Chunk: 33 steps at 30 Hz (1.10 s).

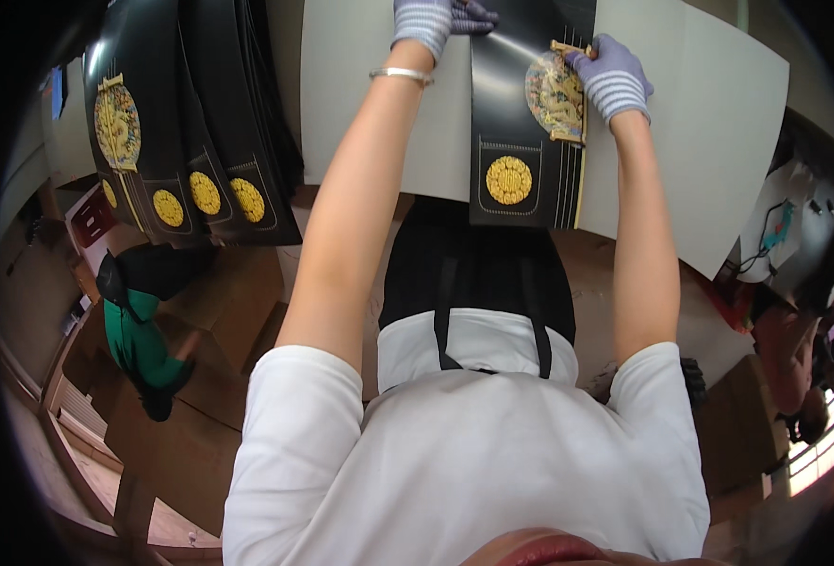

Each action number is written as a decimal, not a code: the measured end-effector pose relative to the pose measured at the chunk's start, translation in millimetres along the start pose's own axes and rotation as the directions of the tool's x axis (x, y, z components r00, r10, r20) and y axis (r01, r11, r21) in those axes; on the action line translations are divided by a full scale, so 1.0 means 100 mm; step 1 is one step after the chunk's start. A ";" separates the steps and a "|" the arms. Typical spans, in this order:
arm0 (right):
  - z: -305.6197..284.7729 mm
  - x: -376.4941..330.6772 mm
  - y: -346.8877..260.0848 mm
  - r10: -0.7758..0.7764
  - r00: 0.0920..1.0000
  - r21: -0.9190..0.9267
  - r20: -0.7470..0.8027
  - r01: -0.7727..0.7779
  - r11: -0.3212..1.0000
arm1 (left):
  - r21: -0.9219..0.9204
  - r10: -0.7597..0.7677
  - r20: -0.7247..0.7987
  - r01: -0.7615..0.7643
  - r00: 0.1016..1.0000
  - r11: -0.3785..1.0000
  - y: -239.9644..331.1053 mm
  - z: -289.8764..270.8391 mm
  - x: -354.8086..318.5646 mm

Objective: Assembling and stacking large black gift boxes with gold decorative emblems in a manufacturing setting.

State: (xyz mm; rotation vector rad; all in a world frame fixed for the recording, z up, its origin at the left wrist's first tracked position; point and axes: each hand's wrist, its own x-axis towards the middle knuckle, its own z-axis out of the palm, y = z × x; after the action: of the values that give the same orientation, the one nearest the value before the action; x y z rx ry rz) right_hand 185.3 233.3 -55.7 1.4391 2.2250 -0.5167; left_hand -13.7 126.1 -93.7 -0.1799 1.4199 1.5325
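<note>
A glossy black printed sheet [520, 113] lies upright along the pale board [690, 123] before me, with a round gold emblem low on it and a colourful medallion at its right edge. My left hand [433, 21], in a purple knit glove with white stripes, is at the sheet's upper left; its fingers stretch flat toward the sheet, and the picture's top edge cuts part of it off. On the right edge, beside the medallion, my gloved right hand [617, 75] is closed with its fingertips on the sheet. What lies under those fingers is hidden.
Several similar black printed sheets [190, 123] lie overlapping at the left. Brown cardboard boxes [176, 443] stand below them, near a person in green [139, 340]. Another person [784, 349] is at the far right, by a grey surface with a teal object [777, 226].
</note>
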 end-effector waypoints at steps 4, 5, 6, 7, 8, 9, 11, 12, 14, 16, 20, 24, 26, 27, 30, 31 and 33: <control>0.27 0.23 0.28 -0.094 0.988 0.050 -0.124 0.101 0.994 | -0.006 -0.052 -0.011 0.051 0.999 0.999 -0.47 -0.22 -0.50; 0.28 0.22 0.31 -0.099 0.988 0.043 -0.119 0.104 0.994 | 0.019 0.003 -0.022 -0.002 1.000 1.000 -0.51 -0.21 -0.73; 0.26 0.21 0.25 -0.103 0.988 0.062 -0.118 0.111 0.992 | 0.014 0.011 -0.038 -0.011 0.999 1.000 -0.55 -0.28 -0.88; 0.26 0.22 0.28 -0.092 0.988 0.075 -0.121 0.101 0.992 | -0.046 0.005 -0.032 -0.007 0.999 0.999 -0.66 -0.32 -0.99; 0.30 0.33 0.40 -0.169 0.972 0.062 -0.160 0.181 0.982 | -0.105 0.000 -0.025 -0.002 1.000 0.994 -0.77 -0.36 -1.09; 0.33 0.32 0.39 -0.179 0.972 0.061 -0.151 0.190 0.980 | -0.108 -0.002 -0.038 -0.002 0.999 0.994 -0.85 -0.42 -1.24; 0.34 0.30 0.35 -0.145 0.983 0.138 -0.116 0.161 0.977 | -0.056 0.013 -0.091 -0.018 0.996 0.998 -0.98 -0.49 -1.53; 0.34 0.36 0.41 -0.200 0.968 0.105 -0.152 0.217 0.971 | -0.058 0.018 -0.091 -0.023 0.996 0.998 -1.05 -0.52 -1.63; 0.37 0.39 0.43 -0.210 0.964 0.109 -0.161 0.229 0.967 | -0.039 0.015 -0.050 -0.017 0.999 0.999 -1.28 -0.68 -1.83; 0.39 0.39 0.43 -0.219 0.961 0.115 -0.168 0.240 0.964 | 0.252 0.032 -0.043 -0.020 0.999 0.968 -1.72 -0.92 -2.07; 0.32 0.30 0.34 -0.216 0.972 0.139 -0.091 0.227 0.964 | 0.416 -0.152 -0.203 0.226 0.967 0.881 -2.59 -1.69 -2.65; -0.09 0.00 0.25 -0.092 0.970 0.256 0.226 0.032 0.966 | 0.230 -0.117 -0.033 0.121 0.993 0.966 -2.07 -1.71 -2.75; 0.09 0.06 0.84 -0.280 0.953 0.591 0.114 0.162 0.790 | 0.198 0.146 0.100 -0.164 0.984 0.966 -1.51 -1.37 -2.54; 0.15 0.08 1.06 -0.424 0.904 0.827 -0.052 0.277 0.489 | 0.209 0.258 0.122 -0.279 0.958 0.937 -1.27 -1.18 -2.47; 0.01 -0.72 0.44 -0.702 0.699 0.977 -0.134 0.211 0.024 | 0.121 0.384 0.143 -0.401 0.912 0.908 -0.83 -1.04 -2.34; 0.03 -0.87 0.33 -0.800 0.585 0.936 -0.133 0.341 0.093 | 0.048 0.408 0.196 -0.425 0.892 0.904 -0.73 -1.01 -2.28; 0.23 -1.40 -0.11 -0.850 0.506 0.852 -0.148 0.501 0.150 | 0.036 0.429 0.238 -0.450 0.871 0.893 -0.50 -0.90 -2.33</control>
State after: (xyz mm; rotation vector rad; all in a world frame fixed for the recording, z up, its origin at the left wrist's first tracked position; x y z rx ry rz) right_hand 229.8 111.1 2.6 0.2481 2.2257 -2.2421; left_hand 92.4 -83.5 4.2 0.3921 1.4022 1.7831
